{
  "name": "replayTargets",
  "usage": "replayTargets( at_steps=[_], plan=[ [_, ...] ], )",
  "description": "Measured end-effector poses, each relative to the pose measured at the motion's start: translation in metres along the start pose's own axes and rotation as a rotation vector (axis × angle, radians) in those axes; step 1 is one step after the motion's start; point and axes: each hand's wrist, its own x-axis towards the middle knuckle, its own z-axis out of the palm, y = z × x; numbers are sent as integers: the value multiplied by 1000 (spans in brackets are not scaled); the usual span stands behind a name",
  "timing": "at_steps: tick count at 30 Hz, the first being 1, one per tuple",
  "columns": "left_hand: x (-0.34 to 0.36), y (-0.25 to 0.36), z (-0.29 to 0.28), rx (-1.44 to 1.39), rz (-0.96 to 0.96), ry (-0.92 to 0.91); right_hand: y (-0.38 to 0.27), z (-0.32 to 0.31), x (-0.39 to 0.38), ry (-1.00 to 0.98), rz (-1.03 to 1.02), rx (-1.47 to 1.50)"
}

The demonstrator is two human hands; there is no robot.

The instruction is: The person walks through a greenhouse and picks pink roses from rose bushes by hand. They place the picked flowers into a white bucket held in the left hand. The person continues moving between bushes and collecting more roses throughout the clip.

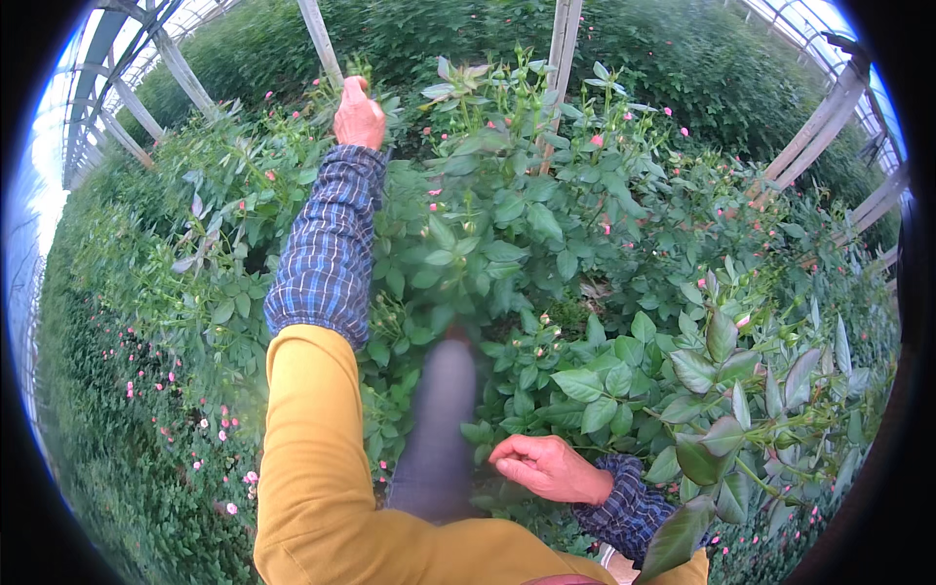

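Observation:
My left hand (360, 119) reaches far forward among the rose tops beside a pale post. Its fingers are closed in a fist, and what they grip, if anything, is hidden. Close to my body, my right hand (554, 469) is held low with its fingers bent together and the thumb near the forefinger. A small green leaf (478, 433) lies by those fingertips; I cannot make out whether they pinch anything. Large leaves of a rose shoot (721, 370) rise beside the right forearm, and one dark leaf (678, 536) overlaps its checked sleeve.
Dense rose bushes (546, 210) with pink blooms and buds surround me. My leg (437, 429) stands among the foliage. Pale posts (563, 54) rise ahead, with another slanting post (817, 127) at the right. More pink flowers (226, 423) grow at the left.

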Motion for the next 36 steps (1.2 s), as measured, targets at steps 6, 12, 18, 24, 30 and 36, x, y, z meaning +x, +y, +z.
replayTargets(
  at_steps=[6, 12, 18, 24, 30, 36],
  plan=[
    [16, -51, 11, -96, 47, 507, 2, -2, -3, -3, 31, 54],
    [28, -76, -12, -167, -374, -9, 4, -3, -4, -8, 27, 70],
    [15, -46, -33, 359, 103, -231, -1, 4, -6, -29, 38, 83],
    [20, -43, -18, 423, 85, -364, -11, -2, -14, -63, 218, 341],
    [24, -41, -16, 380, 2, -425, -11, -11, -19, 17, 281, 489],
    [12, -25, -23, 267, -1, -388, -10, -10, -23, 60, 244, 461]
  ],
)
